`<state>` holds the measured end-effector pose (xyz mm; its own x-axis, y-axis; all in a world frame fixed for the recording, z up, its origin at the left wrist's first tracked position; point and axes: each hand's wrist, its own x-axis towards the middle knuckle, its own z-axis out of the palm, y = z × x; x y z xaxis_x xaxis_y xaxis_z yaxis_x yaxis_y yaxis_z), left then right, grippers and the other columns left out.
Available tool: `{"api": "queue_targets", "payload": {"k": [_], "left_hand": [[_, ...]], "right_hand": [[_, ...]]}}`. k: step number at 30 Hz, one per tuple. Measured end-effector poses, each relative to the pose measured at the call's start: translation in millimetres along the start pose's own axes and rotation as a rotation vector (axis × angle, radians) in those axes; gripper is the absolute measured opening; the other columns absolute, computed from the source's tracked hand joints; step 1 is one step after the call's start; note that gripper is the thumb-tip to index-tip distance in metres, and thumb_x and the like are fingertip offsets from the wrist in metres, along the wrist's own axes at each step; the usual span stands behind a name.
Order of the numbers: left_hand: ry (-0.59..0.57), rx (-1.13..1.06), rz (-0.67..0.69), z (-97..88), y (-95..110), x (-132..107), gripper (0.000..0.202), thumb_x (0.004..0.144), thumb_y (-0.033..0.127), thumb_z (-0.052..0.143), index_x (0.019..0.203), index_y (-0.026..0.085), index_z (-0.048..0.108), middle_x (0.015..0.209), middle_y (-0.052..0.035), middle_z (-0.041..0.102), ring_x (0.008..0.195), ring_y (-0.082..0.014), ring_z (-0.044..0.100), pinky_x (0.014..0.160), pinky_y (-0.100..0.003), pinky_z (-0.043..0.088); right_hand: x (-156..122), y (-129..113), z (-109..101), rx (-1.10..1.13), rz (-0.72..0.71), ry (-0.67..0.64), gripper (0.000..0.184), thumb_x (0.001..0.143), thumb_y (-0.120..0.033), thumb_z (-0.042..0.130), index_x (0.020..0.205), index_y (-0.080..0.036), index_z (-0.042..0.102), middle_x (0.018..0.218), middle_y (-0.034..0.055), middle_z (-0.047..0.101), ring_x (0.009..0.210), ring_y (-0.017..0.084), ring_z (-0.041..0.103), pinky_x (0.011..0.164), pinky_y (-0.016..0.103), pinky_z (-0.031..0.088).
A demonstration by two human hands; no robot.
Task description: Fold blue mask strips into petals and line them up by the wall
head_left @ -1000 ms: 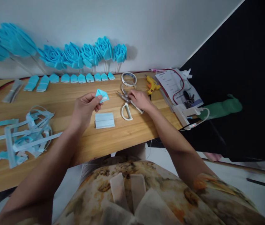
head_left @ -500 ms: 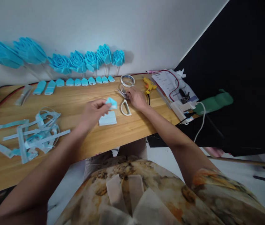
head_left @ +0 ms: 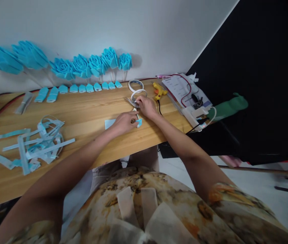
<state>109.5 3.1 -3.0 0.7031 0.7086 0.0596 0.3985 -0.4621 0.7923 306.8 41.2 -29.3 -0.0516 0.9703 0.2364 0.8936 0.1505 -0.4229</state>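
Note:
My left hand (head_left: 125, 122) is closed in a pinch on a small folded piece of light blue fabric (head_left: 139, 122) low over the table. Under its fingers, a pale blue rectangle (head_left: 109, 123) lies partly covered. A white curved handle-like piece (head_left: 137, 116) shows just behind the left fingertips, mostly hidden. My right hand (head_left: 147, 106) has its fingers closed at a white ring (head_left: 139, 91) and a silver, pointed metal thing (head_left: 131, 101). Whether it grips either one is hidden by the fingers. Another white ring, like a tape roll (head_left: 136, 81), lies behind.
Blue fabric flowers on sticks (head_left: 82, 66) lean against the wall, with several folded blue pieces (head_left: 74, 88) in front. Cut strips (head_left: 42, 145) pile at left. A yellow glue gun (head_left: 159, 91), papers (head_left: 176, 86) and a white power strip (head_left: 194, 117) are at right.
My left hand has moved right and nearer the edge with the blue piece, and now covers part of the rectangle and white handle-like piece. The white ring by my right hand looks more raised.

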Motion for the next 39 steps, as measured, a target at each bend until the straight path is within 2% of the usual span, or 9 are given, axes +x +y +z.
{"api": "queue_targets", "payload": {"k": [8,11,13,15,18,23,29,32,39], "left_hand": [[-0.017,0.002,-0.039,2.1,-0.4,-3.3,0.02,0.081,0.014,0.063,0.062,0.02,0.06,0.14,-0.0176,0.068,0.138,-0.0319,0.059,0.099,-0.041,0.051],[0.017,-0.047,-0.061,0.0,-0.8,-6.7,0.017,0.083,0.019,0.063,0.066,0.019,0.065,0.137,-0.0148,0.07,0.127,-0.029,0.067,0.094,-0.038,0.052],[0.085,-0.135,-0.088,-5.4,-0.2,-9.8,0.015,0.083,0.023,0.064,0.069,0.019,0.067,0.125,-0.0111,0.076,0.109,-0.0248,0.073,0.088,-0.035,0.053],[0.158,-0.256,-0.15,-14.0,1.3,-13.6,0.016,0.084,0.029,0.066,0.072,0.018,0.068,0.1,-0.0069,0.08,0.085,-0.0192,0.072,0.076,-0.03,0.052],[0.227,-0.462,-0.258,-28.0,4.3,-21.0,0.021,0.081,0.037,0.07,0.075,0.017,0.068,0.069,-0.001,0.071,0.061,-0.0128,0.061,0.063,-0.025,0.048],[0.242,-0.708,-0.304,-38.6,7.3,-36.4,0.027,0.077,0.04,0.076,0.077,0.015,0.069,0.067,-0.0026,0.07,0.056,-0.0104,0.058,0.058,-0.023,0.047],[0.274,-0.751,-0.324,-42.6,12.6,-52.3,0.027,0.077,0.04,0.076,0.073,0.015,0.068,0.068,-0.0031,0.07,0.055,-0.0093,0.057,0.054,-0.021,0.045],[0.294,-0.743,-0.329,-45.1,12.7,-56.0,0.023,0.079,0.037,0.074,0.074,0.015,0.068,0.068,-0.0025,0.07,0.054,-0.0087,0.056,0.053,-0.02,0.045],[0.354,-0.7,-0.37,-47.6,8.5,-56.6,0.017,0.085,0.029,0.069,0.077,0.014,0.069,0.064,-0.0018,0.069,0.048,-0.0077,0.053,0.048,-0.019,0.043]], "right_hand": [[-4.5,-0.4,-0.5,0.409,0.034,0.079,0.014,0.095,-0.025,0.053,0.089,-0.019,0.064,0.084,0.0018,0.071,0.078,0.014,0.061,0.077,0.028,0.045],[-9.2,-5.0,-4.8,0.561,0.066,0.118,0.016,0.093,-0.032,0.056,0.089,-0.019,0.065,0.082,0.0002,0.069,0.075,0.013,0.06,0.075,0.027,0.047],[-12.4,-9.8,-10.8,0.712,0.094,0.116,0.017,0.091,-0.035,0.061,0.088,-0.019,0.065,0.08,-0.0005,0.068,0.074,0.013,0.06,0.074,0.027,0.049],[-15.7,-16.7,-18.9,0.84,0.113,0.09,0.02,0.089,-0.04,0.064,0.088,-0.02,0.066,0.081,-0.0005,0.068,0.074,0.013,0.059,0.073,0.026,0.05],[-22.0,-30.7,-30.3,0.951,0.093,0.06,0.027,0.087,-0.048,0.069,0.087,-0.021,0.066,0.084,-0.0003,0.067,0.074,0.011,0.057,0.071,0.025,0.05],[-37.7,-57.7,-35.4,0.894,-0.026,0.073,0.025,0.091,-0.046,0.066,0.088,-0.022,0.068,0.083,-0.0005,0.065,0.073,0.011,0.057,0.069,0.027,0.048],[-57.7,-85.8,-36.3,0.545,-0.267,0.252,0.016,0.097,-0.03,0.058,0.09,-0.022,0.07,0.085,0.0013,0.071,0.08,0.015,0.062,0.079,0.032,0.05],[-60.8,-94.1,-36.1,0.509,-0.341,0.305,0.016,0.098,-0.028,0.058,0.089,-0.022,0.069,0.083,0.0015,0.07,0.079,0.015,0.062,0.078,0.032,0.05],[-55.8,-100.5,-32.2,0.74,-0.146,0.115,0.014,0.091,-0.032,0.064,0.084,-0.021,0.067,0.077,-0.002,0.067,0.069,0.011,0.058,0.067,0.027,0.047]]}}
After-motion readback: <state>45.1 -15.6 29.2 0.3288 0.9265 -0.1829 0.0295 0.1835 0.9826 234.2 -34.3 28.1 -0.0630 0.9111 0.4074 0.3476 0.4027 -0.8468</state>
